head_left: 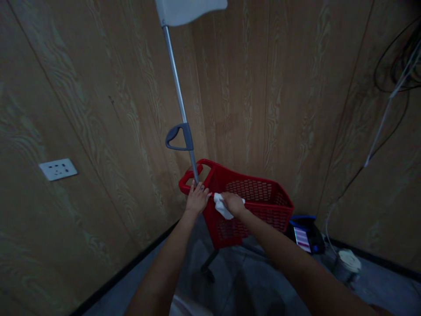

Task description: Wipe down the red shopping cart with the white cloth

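A red plastic shopping cart (263,206) with mesh sides stands in the corner. My left hand (197,198) rests on its near rim beside the handle, fingers apart, at the foot of a metal pole (177,85). The pole rises from the cart, carries a grey grip (179,137) partway up and a white panel (190,9) at its top. Just to the right, my right hand (233,203) is closed on a white cloth (223,207), pressed against the cart's rim; part of the cloth hangs down over the side.
Wood-patterned walls (243,87) meet behind the cart. A socket plate (58,169) is on the left wall. Black cables (399,70) hang at the right. On the floor are a dark case with a lit screen (301,239) and a container with pale cloth (349,262).
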`<state>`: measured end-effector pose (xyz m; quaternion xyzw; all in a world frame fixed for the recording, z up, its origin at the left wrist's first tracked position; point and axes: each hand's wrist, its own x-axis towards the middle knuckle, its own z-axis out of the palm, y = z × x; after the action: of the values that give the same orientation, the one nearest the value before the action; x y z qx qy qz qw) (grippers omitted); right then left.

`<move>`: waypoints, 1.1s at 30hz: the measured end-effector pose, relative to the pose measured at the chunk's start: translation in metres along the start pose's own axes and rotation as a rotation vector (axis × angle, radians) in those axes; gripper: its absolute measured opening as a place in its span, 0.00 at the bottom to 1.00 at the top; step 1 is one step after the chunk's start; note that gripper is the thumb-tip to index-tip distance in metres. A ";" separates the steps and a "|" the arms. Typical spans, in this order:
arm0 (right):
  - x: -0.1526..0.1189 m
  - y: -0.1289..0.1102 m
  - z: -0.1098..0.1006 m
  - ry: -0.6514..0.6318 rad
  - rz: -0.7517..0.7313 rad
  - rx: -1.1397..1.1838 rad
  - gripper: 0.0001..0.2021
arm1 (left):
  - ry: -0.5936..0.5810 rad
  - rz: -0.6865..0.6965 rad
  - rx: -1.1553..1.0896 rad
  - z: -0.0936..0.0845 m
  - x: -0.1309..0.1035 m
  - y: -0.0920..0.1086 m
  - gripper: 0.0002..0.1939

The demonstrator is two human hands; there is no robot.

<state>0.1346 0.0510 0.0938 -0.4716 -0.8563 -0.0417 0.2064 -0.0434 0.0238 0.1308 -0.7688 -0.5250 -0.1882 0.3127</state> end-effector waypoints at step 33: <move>-0.035 0.037 0.000 -0.039 0.093 -0.059 0.11 | -0.030 -0.007 -0.119 0.017 0.005 0.035 0.15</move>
<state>0.1815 0.0434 0.0754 -0.5173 -0.8358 -0.0480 0.1774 -0.0100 0.0297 0.1117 -0.7871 -0.5200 -0.2086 0.2579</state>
